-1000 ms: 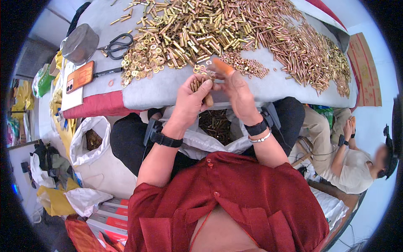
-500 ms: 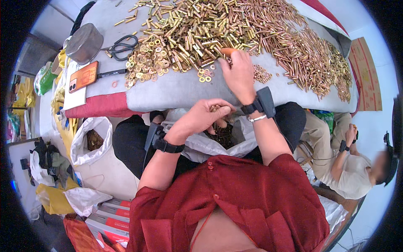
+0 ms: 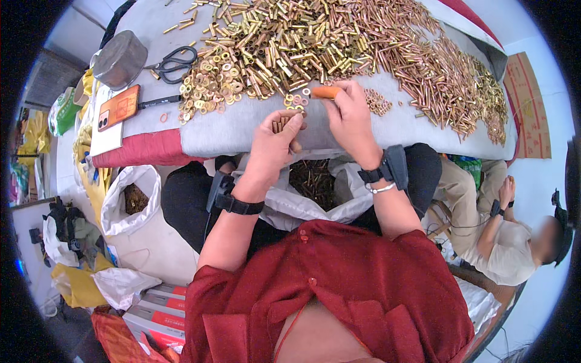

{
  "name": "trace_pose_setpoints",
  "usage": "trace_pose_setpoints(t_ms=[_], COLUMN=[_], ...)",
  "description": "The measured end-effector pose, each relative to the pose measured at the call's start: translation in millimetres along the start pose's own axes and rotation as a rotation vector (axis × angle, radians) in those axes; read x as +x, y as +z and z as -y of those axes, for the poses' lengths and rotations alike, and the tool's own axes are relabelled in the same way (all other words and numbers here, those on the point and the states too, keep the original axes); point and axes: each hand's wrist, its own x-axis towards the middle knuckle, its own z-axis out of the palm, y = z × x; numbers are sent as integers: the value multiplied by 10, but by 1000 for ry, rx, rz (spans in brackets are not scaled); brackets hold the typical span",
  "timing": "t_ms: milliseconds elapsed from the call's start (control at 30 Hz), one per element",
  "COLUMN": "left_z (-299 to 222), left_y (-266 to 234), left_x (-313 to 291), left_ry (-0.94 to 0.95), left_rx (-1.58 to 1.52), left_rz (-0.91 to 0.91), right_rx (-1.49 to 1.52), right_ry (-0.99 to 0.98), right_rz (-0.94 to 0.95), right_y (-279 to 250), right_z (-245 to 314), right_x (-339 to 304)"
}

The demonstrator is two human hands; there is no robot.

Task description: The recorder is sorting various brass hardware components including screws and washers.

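My left hand (image 3: 273,144) is closed around a small bundle of brass tubes (image 3: 279,125) at the near edge of the grey-covered table (image 3: 236,130). My right hand (image 3: 350,118) sits just to its right and grips an orange stick-shaped tool (image 3: 327,92), tip pointing left. A large heap of brass tubes (image 3: 363,42) and brass rings (image 3: 209,85) spreads over the table beyond both hands. In my lap an open white bag (image 3: 311,202) holds more brass pieces (image 3: 311,178).
Scissors (image 3: 172,62), an orange phone (image 3: 118,107) and a metal pot (image 3: 119,58) lie at the table's left. A white sack (image 3: 130,209) of brass scrap stands on the floor to my left. Another person (image 3: 505,233) sits at the right.
My left hand rose from the lap bag back to the table edge with a bundle of tubes. My right hand stayed at the table with the orange tool.
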Motion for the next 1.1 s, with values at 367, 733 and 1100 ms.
trace_pose_setpoints(t_ms=[367, 733, 1100], left_z=[64, 58, 45], left_y=[-11, -56, -43], left_x=[24, 38, 27], left_ry=[29, 16, -15], left_rx=[237, 207, 109], left_rz=[41, 71, 32], right_rx=[-74, 62, 378], right_ry=[-171, -69, 171], right_rz=[126, 178, 157], right_y=[-204, -152, -158], right_z=[95, 71, 215], right_x=[-177, -125, -22])
